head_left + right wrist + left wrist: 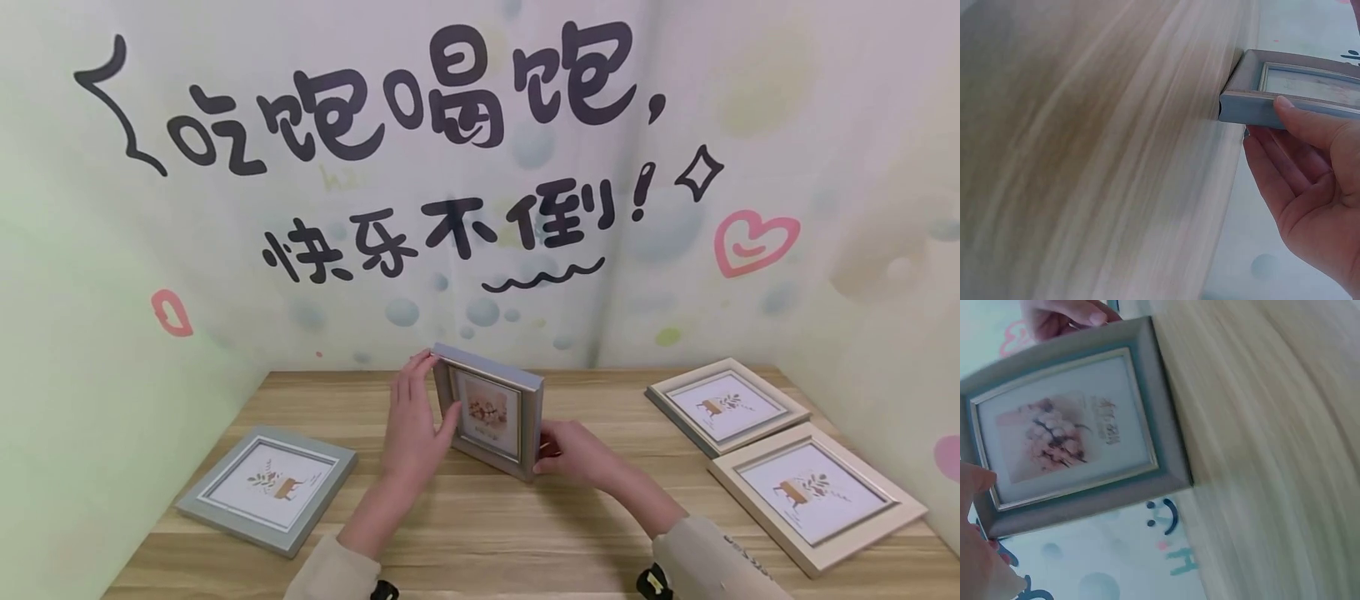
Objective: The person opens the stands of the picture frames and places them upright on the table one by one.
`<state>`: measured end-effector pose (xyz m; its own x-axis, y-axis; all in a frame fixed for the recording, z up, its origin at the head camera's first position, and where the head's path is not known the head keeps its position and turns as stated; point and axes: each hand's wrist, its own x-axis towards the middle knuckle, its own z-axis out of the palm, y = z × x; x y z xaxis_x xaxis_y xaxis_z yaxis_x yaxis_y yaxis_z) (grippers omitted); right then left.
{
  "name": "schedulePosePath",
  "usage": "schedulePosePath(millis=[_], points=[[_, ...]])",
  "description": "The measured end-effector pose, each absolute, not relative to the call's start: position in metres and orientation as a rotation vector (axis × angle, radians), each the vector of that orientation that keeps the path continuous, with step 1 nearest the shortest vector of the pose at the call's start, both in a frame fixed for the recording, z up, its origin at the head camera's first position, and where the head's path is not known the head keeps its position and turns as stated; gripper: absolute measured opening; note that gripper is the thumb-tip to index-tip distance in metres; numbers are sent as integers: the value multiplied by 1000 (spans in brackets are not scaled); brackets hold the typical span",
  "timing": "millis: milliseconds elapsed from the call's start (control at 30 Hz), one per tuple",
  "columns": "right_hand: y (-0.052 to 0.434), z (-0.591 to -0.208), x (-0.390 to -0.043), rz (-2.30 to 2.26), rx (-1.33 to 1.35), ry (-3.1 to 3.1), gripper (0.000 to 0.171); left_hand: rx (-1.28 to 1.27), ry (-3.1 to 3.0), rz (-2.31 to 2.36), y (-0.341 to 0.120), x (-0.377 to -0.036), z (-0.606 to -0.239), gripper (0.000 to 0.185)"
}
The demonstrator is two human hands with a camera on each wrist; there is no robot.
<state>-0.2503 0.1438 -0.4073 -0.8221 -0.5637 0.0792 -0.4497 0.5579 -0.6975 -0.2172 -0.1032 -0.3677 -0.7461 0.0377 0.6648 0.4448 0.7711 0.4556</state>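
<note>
A grey picture frame [491, 410] is held upright on the wooden table [480, 533], between the left hand [414, 425], fingers pinching its left edge, and the right hand [581, 454], thumb pressed on its right edge. The step appears to be standing the frame up; its rear support is hidden, so release calls for a balance check. Beyond the fingertips stands the lettered wall [420, 167].
</note>
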Motion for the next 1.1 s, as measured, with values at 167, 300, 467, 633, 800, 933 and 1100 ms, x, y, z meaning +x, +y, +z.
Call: schedulePosePath(millis=[167,300,467,633,800,933,1100], points=[[143,-406,-249,-1118,-885,2628,37,-463,-2249,-540,-99,-213,-362,68],[143,-405,-247,-1110,-888,2630,36,-578,-2225,-419,-94,-210,-356,68],[141,-404,-242,-1113,-872,2627,38,-659,-2226,-354,-90,-207,-354,69],[136,-402,-237,-1107,-868,2624,38,-712,-2207,-352,-90,-206,-355,71],[132,-399,-233,-1106,-861,2593,40,-750,-2189,-371,-90,-206,-358,70],[128,-399,-231,-1097,-898,2572,44,-773,-2156,-412,-91,-206,-361,71],[121,-400,-228,-1072,-920,2579,44,-782,-2151,-449,-93,-206,-362,72]])
